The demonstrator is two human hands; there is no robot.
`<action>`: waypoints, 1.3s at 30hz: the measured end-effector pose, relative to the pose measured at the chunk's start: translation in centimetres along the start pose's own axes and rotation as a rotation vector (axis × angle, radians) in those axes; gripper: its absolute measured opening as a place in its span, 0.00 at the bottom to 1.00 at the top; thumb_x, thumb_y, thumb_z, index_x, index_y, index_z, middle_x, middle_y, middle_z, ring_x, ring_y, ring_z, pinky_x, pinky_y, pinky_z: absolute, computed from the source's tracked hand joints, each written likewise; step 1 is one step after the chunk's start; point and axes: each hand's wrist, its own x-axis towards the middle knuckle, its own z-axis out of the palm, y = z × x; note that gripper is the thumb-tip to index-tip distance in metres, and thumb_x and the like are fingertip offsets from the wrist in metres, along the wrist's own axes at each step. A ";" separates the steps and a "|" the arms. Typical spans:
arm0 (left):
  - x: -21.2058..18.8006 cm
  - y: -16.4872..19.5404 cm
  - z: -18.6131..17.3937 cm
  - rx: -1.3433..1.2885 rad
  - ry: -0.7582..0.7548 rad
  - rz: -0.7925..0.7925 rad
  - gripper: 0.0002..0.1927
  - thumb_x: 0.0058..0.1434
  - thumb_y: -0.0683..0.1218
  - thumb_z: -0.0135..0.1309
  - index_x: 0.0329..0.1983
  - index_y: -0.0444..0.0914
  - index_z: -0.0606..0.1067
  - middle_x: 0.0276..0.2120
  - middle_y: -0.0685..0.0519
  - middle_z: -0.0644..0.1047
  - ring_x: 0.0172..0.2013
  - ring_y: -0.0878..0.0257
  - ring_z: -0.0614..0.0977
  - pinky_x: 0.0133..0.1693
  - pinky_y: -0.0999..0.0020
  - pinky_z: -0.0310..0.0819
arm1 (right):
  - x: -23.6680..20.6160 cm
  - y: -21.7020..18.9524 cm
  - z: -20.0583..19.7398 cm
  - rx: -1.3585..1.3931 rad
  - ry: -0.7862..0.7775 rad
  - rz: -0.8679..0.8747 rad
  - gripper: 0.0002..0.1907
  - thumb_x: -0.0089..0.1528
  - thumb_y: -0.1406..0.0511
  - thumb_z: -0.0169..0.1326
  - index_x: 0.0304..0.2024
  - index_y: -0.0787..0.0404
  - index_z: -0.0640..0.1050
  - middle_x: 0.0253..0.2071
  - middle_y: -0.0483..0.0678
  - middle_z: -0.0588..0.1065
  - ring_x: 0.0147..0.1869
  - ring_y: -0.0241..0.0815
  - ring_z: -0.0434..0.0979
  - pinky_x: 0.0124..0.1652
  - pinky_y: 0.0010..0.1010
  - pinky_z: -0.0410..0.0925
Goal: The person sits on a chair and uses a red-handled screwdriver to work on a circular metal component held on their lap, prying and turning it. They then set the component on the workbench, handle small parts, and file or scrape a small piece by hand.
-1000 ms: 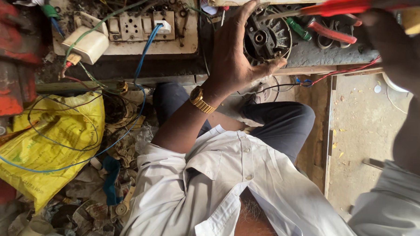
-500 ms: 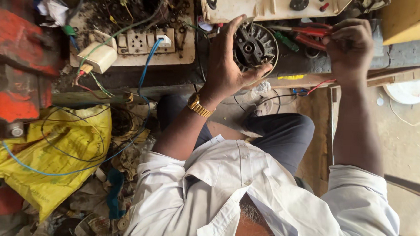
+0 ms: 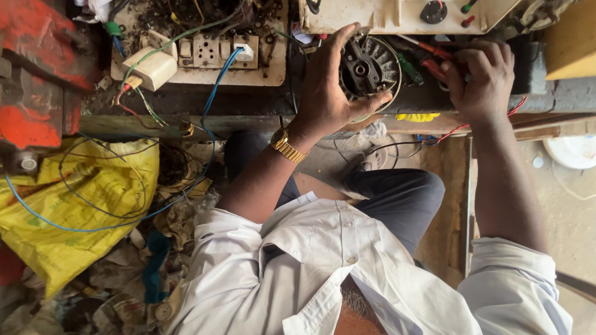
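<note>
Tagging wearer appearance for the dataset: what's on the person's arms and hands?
Both hands bare, no gloves. Left hand has a gold-coloured metal watch at the wrist. White shirt, button-front, sleeves rolled up to about the elbows, forearms uncovered. Right hand shows no ring or band.

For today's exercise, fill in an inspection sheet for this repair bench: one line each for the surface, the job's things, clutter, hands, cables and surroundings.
Surface: dark, grimy bench, crowded along its far edge.
Job's things: round black motor part with a central hub, resting on the bench.
Clutter: red and green screwdrivers beside the motor part; yellow bag and scraps below the bench.
Hands: left hand, with a gold watch, cups the motor part; right hand is on the screwdrivers, grip hidden.
Cables: blue wire runs from the socket board down over the yellow bag; thin red and black wires hang off the bench edge.
Surroundings: red vise at one side; cream panel with knobs.
</note>
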 end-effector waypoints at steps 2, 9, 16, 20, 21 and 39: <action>0.2 0.0 0.2 0.000 0.006 -0.009 0.54 0.55 0.65 0.72 0.73 0.36 0.57 0.67 0.44 0.67 0.68 0.50 0.71 0.70 0.55 0.66 | 0.5 -0.4 -0.6 -0.009 0.027 -0.031 0.11 0.67 0.69 0.67 0.46 0.63 0.76 0.49 0.54 0.76 0.56 0.56 0.73 0.58 0.46 0.67; 0.1 0.1 0.8 0.024 0.027 0.010 0.56 0.57 0.68 0.71 0.74 0.34 0.55 0.68 0.41 0.66 0.69 0.49 0.69 0.71 0.52 0.63 | 5.2 -5.8 -5.0 0.226 -0.128 -0.189 0.08 0.68 0.67 0.62 0.47 0.63 0.77 0.43 0.49 0.77 0.44 0.47 0.79 0.45 0.34 0.72; 0.8 0.4 0.7 -0.002 0.016 0.026 0.58 0.55 0.69 0.72 0.73 0.33 0.55 0.67 0.40 0.66 0.68 0.47 0.71 0.70 0.52 0.65 | 11.1 -9.1 -4.4 -0.135 -0.392 -0.459 0.06 0.69 0.60 0.64 0.38 0.52 0.81 0.33 0.43 0.75 0.34 0.44 0.78 0.36 0.36 0.71; 1.0 0.7 0.7 -0.027 0.023 0.043 0.59 0.52 0.66 0.75 0.73 0.33 0.55 0.66 0.39 0.67 0.66 0.46 0.71 0.68 0.52 0.67 | 11.9 -9.2 -3.1 -0.047 -0.434 -0.501 0.03 0.69 0.62 0.62 0.40 0.52 0.82 0.35 0.41 0.76 0.36 0.42 0.79 0.35 0.34 0.70; 1.0 0.7 0.7 -0.034 0.023 0.032 0.59 0.52 0.65 0.76 0.72 0.33 0.55 0.65 0.39 0.67 0.65 0.47 0.72 0.67 0.52 0.68 | 11.9 -9.2 -2.8 -0.043 -0.460 -0.492 0.03 0.70 0.63 0.62 0.40 0.52 0.82 0.34 0.40 0.76 0.36 0.41 0.79 0.34 0.34 0.70; 0.6 0.1 1.8 -0.040 0.071 0.076 0.59 0.53 0.65 0.76 0.72 0.33 0.54 0.64 0.38 0.67 0.64 0.46 0.73 0.67 0.52 0.69 | 12.0 -8.3 -1.1 -0.147 -0.487 -0.600 0.04 0.60 0.65 0.63 0.38 0.54 0.81 0.37 0.40 0.75 0.42 0.39 0.81 0.40 0.32 0.72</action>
